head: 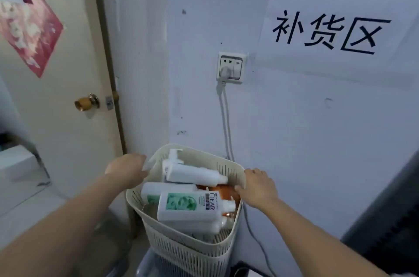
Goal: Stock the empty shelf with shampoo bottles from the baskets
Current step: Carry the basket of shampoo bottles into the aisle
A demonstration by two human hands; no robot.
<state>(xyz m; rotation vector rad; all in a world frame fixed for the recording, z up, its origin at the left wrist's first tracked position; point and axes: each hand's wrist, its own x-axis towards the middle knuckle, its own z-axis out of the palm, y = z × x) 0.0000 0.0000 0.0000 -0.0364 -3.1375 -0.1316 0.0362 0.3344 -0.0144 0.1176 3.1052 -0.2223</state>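
Head view: a cream plastic basket (pixel 181 251) sits low in the middle, in front of a pale wall, with both bare arms reaching to it.
Basket: tall, with rounded corners, a smooth rim and slotted, ribbed walls.
Left hand (pixel 127 169): closed over the basket's left rim, fingers curled on the edge.
Right hand (pixel 257 187): gripping the right rim, thumb inside against the wall.
Bottles: several smooth plastic shampoo bottles lie piled on their sides inside the basket.
Top bottle (pixel 195 175): plain white, flat-sided, resting across the pile near the far rim.
Front bottle (pixel 192 207): white, rectangular, with a green label and the word CLEAR.
Orange bottle (pixel 224 192): partly buried, just beside the right thumb.
Wall: a white socket (pixel 231 68) with a plug and a grey cord hanging down behind the basket; a paper sign (pixel 328 31) with black characters to the right.
Door (pixel 56 95): cream, at left, with a round brass knob (pixel 86 102).
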